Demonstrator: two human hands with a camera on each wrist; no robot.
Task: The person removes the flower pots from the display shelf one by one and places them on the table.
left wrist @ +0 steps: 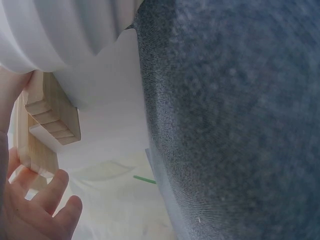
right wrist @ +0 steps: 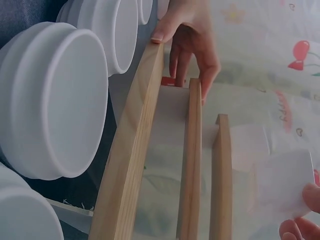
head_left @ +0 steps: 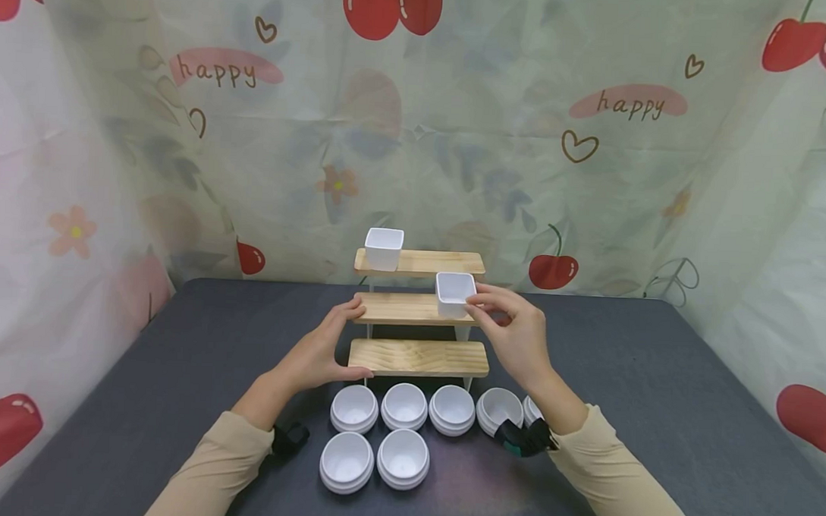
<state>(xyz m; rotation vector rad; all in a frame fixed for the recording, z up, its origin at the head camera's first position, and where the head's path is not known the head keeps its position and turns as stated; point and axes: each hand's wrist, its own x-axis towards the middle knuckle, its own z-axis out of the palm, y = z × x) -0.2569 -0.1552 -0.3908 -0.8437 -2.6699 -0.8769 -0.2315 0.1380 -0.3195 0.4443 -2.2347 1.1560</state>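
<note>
A three-tier wooden display stand (head_left: pixel 400 309) with white supports stands at the middle of the table. My left hand (head_left: pixel 321 353) grips its left side, the thumb on the bottom shelf (head_left: pixel 419 357) and the fingers at the end of the middle one. With thumb and fingertips, my right hand (head_left: pixel 520 334) pinches a white square cup (head_left: pixel 456 291) by its right side. That cup overlaps the middle shelf's right part in the head view. Another white square cup (head_left: pixel 384 251) sits at the left end of the top shelf (head_left: pixel 443 264).
Several round white bowls (head_left: pixel 405 406) stand in a row before the stand, with two more bowls (head_left: pixel 346 462) nearer to me. One on the right is partly hidden by my right wrist. A printed curtain (head_left: pixel 416 174) hangs behind the dark table (head_left: pixel 247 320).
</note>
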